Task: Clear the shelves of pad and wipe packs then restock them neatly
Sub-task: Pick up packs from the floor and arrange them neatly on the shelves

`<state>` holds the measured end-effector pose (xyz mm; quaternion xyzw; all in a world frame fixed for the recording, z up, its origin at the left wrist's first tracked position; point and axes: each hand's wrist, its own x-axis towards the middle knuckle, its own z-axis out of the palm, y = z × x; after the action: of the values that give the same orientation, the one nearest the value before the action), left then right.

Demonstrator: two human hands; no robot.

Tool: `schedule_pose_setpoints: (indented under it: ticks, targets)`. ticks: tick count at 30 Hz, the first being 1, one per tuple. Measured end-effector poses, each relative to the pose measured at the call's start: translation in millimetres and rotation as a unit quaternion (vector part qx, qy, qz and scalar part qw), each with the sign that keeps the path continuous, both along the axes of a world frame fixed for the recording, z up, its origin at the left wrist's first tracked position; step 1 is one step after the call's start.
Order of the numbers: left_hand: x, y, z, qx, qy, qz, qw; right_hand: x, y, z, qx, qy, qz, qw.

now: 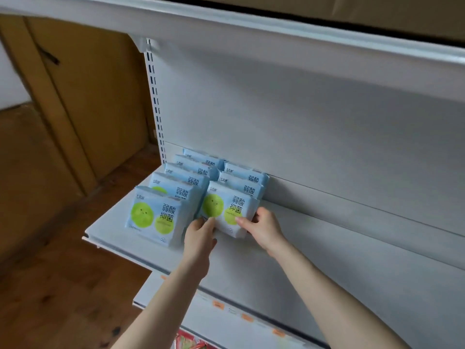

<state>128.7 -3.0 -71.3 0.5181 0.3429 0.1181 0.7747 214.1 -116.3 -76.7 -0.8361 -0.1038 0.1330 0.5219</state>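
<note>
Light-blue packs with green circles stand upright in two rows at the left end of a white shelf (289, 260). The left row (161, 215) holds several packs, the right row three. Both hands hold the front pack of the right row (227, 210). My left hand (200, 235) grips its lower left edge. At the pack's lower right corner my right hand (261, 227) holds it, fingers on the front face and thumb behind the side.
The shelf's right part is bare. A white back panel (314, 127) rises behind it and another shelf (226, 28) hangs overhead. A lower shelf edge (246, 316) carries orange price tags. Cardboard boxes (88, 96) and wooden floor (50, 285) lie to the left.
</note>
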Motion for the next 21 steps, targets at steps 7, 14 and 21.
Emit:
schedule_pose_setpoints:
  ticks: [7,14,21]
  targets:
    - [13.5,11.4,-8.4,0.014,-0.003,-0.072,0.997,6.4,1.3,-11.5,-0.044,-0.018,-0.075,0.996]
    - [3.2,2.0,-4.7,0.069,0.012,-0.06,0.996,-7.8,-4.8,-1.5,0.007,-0.039,-0.125,0.991]
    - [-57.7,-23.2,10.6,0.137,-0.055,0.068,0.987,-68.5,-2.9,37.8,0.14,-0.035,0.038,0.989]
